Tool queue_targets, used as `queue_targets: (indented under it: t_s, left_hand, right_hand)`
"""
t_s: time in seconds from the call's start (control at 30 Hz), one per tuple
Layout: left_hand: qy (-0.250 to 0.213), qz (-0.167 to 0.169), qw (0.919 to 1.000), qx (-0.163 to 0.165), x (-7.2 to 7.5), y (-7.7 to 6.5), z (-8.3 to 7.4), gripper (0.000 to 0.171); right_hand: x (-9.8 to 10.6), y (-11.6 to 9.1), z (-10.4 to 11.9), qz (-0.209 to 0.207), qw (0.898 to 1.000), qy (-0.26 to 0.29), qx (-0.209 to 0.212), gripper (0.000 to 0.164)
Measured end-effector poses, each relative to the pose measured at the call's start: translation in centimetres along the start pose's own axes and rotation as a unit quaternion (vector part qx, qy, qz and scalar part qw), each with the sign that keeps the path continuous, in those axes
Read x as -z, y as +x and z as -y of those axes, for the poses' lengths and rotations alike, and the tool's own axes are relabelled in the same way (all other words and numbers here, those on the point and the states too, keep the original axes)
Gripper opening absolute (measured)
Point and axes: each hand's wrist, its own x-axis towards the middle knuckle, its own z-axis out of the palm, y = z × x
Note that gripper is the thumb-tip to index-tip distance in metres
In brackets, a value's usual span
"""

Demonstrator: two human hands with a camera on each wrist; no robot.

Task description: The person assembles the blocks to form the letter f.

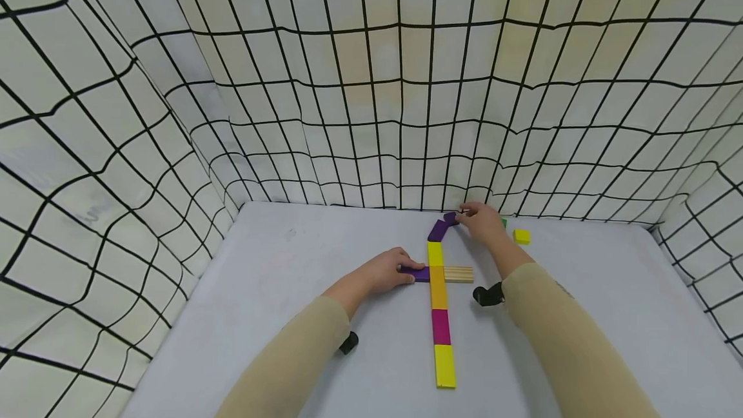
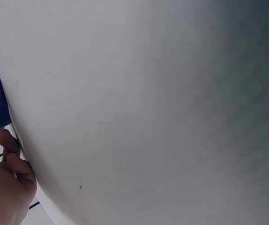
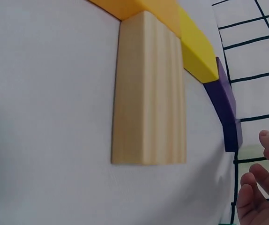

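Note:
A row of flat wooden blocks runs away from me on the table, with yellow, magenta, orange and a second yellow block. Two purple blocks bend off its far end to the right. My left hand pinches a purple block lying against the left side of the orange one. On the opposite side lies a grooved natural-wood block. My right hand is beside the farthest purple block, its fingers loosely bent and a gap showing in the right wrist view.
A small yellow block lies at the back right, near a partly hidden green piece. Black wire-grid walls enclose the back and sides of the white table. Black wrist devices hang below both sleeves.

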Motion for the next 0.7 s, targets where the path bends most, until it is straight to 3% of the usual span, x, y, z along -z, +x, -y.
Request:
queue_targets:
  t_s: [0.17, 0.5, 0.7]
  left_hand:
    - [-0.007, 0.000, 1.0000, 0.000, 0.0, -0.1, 0.0, 0.036]
    - [-0.009, -0.004, 0.9999, 0.004, -0.1, -0.1, 0.1, 0.035]
    - [-0.009, -0.005, 0.9999, 0.003, -0.1, 0.0, 0.1, 0.035]
  right_hand:
    - [1.2, -0.5, -0.1, -0.007, 1.000, -0.002, 0.007, 0.043]
    - [4.4, -1.8, -1.5, 0.000, 0.997, -0.069, 0.023, 0.045]
    - [6.6, -2.4, -2.8, 0.003, 0.997, -0.073, 0.005, 0.048]
